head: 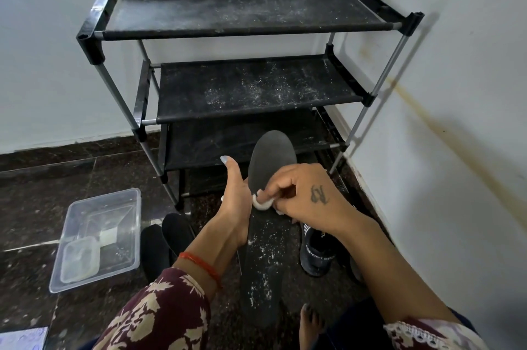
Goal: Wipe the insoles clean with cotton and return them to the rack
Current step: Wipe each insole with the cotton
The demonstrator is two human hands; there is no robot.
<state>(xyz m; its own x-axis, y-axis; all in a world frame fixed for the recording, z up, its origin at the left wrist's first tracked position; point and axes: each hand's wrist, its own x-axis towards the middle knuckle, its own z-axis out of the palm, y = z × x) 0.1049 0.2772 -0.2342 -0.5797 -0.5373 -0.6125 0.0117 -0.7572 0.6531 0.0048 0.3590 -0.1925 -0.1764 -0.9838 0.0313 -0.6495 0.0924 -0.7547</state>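
Right, we're mid-wipe: our left hand [235, 201] grips the insole [266, 224] upright before the shoe rack [245, 87], while our right hand [302, 193] pinches cotton [261, 203] against its middle. The toe looks clean, the heel end is speckled white, and two more insoles [164, 244] wait on the floor.

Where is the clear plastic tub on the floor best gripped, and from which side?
Probably by the near short rim of the tub, coming from above: it lies flat and open-topped to the left of the left hand, its lip is bare, and a smaller container sits inside at that end.
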